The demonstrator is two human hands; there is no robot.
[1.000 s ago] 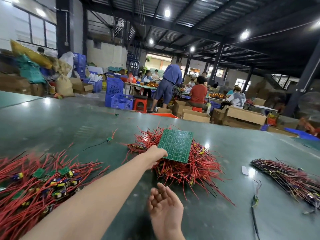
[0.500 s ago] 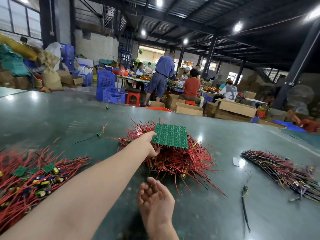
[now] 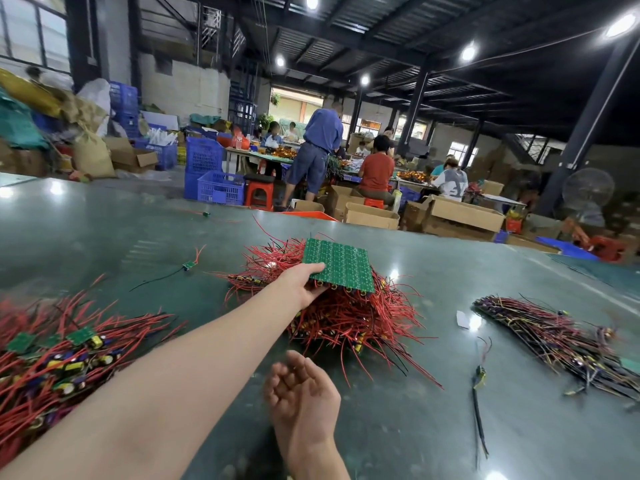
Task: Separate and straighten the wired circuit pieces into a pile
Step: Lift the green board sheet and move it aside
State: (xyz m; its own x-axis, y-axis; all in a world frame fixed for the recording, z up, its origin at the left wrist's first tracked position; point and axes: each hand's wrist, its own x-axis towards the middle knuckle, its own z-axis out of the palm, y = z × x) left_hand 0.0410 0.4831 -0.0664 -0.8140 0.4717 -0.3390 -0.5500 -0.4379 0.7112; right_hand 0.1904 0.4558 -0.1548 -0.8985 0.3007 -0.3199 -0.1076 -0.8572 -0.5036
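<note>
A green circuit panel [image 3: 341,265] with many red wires hanging under it lies on top of a tangled heap of red-wired pieces [image 3: 349,320] in the middle of the table. My left hand [image 3: 303,284] reaches far out and grips the panel's near left corner, thumb on top. My right hand [image 3: 301,393] hovers palm up close to me, fingers loosely curled, holding nothing. A pile of separated pieces with red wires and small green boards [image 3: 59,351] lies at the left.
The dark green table [image 3: 433,427] also holds a darker wire bundle [image 3: 561,334] at the right, a single loose piece [image 3: 480,377], a white scrap [image 3: 463,319] and another stray piece [image 3: 188,265]. Beyond the table, people work among cardboard boxes and blue crates.
My left hand has tipped the green panel from steeply raised to lying nearly flat on the heap. My right hand has stayed palm up near me.
</note>
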